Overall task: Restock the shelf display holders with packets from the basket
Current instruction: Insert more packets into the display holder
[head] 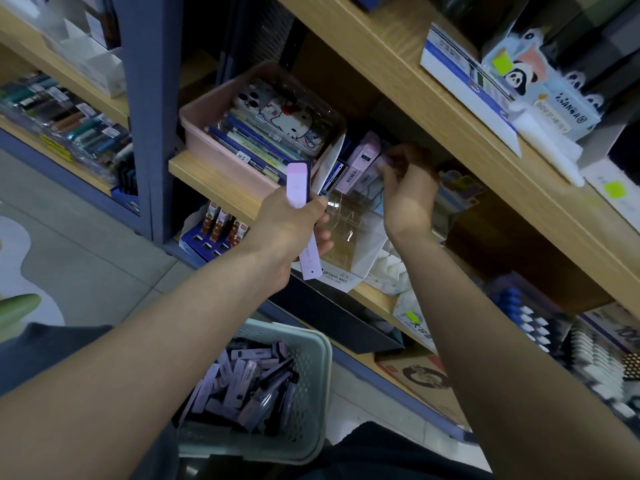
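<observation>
My left hand (291, 220) grips a stack of long pale purple packets (298, 185) upright in front of the shelf. My right hand (408, 188) reaches into the clear acrylic display holder (349, 216) on the wooden shelf and pinches a purple packet (381, 162) among the packets standing there (362, 161). Below, between my arms, a pale green basket (311, 344) on the floor holds several purple packets (242, 386) in a loose heap.
A pink tray (197, 123) with a cartoon-cat case and pens sits left of the holder. Wooden shelves (214, 178) run above and below with stationery boxes. A blue upright post (149, 98) stands at left. Panda-print packs (540, 84) lie on the upper shelf.
</observation>
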Available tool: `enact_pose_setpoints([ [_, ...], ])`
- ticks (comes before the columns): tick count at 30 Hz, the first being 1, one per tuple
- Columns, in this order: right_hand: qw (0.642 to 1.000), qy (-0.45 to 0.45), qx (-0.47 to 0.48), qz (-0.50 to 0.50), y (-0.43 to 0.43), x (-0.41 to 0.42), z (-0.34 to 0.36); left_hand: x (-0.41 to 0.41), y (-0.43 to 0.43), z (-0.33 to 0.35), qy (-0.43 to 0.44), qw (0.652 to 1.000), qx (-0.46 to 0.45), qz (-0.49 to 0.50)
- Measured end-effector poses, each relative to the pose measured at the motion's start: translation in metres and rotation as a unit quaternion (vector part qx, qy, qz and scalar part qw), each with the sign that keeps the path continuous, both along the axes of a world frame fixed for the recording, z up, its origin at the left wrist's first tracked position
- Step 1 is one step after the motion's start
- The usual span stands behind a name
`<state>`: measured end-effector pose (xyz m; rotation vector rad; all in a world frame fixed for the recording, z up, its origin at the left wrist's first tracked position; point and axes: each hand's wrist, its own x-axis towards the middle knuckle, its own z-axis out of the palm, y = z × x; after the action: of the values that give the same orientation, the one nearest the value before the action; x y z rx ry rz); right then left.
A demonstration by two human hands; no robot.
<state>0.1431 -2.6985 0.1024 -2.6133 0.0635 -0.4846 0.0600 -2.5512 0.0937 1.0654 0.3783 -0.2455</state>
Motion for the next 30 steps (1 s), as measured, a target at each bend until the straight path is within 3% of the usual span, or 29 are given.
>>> enact_pose_setpoints([
  [5, 0.997, 0.012, -0.074, -0.028, 0.004, 0.006, 0.006, 0.001, -0.001, 0.002, 0.001, 1.000, -0.014, -0.003],
  [11, 0.995, 0.000, -0.088, -0.044, 0.008, 0.004, 0.000, 0.002, -0.001, 0.002, 0.013, 0.999, -0.051, 0.003],
  [16, 0.993, -0.115, -0.019, 0.011, 0.021, -0.026, -0.006, 0.005, 0.001, 0.002, 0.015, 0.994, -0.091, 0.050],
  [18, 0.995, -0.061, 0.054, 0.064, 0.026, -0.039, -0.006, 0.008, 0.002, 0.001, 0.011, 0.993, -0.090, 0.079],
  [20, 0.981, 0.056, 0.150, 0.109, 0.034, -0.056, -0.001, 0.009, 0.003, 0.001, 0.002, 0.993, -0.073, 0.097],
  [24, 0.901, 0.267, 0.307, 0.149, 0.051, -0.086, 0.014, 0.008, 0.004, 0.002, -0.003, 0.994, -0.033, 0.103],
  [28, 0.853, 0.345, 0.350, 0.174, 0.050, -0.094, 0.014, 0.007, 0.004, 0.005, 0.006, 0.997, -0.044, 0.069],
  [30, 0.876, 0.318, 0.310, 0.187, 0.045, -0.094, 0.011, 0.006, 0.004, 0.005, -0.005, 0.998, -0.037, 0.050],
])
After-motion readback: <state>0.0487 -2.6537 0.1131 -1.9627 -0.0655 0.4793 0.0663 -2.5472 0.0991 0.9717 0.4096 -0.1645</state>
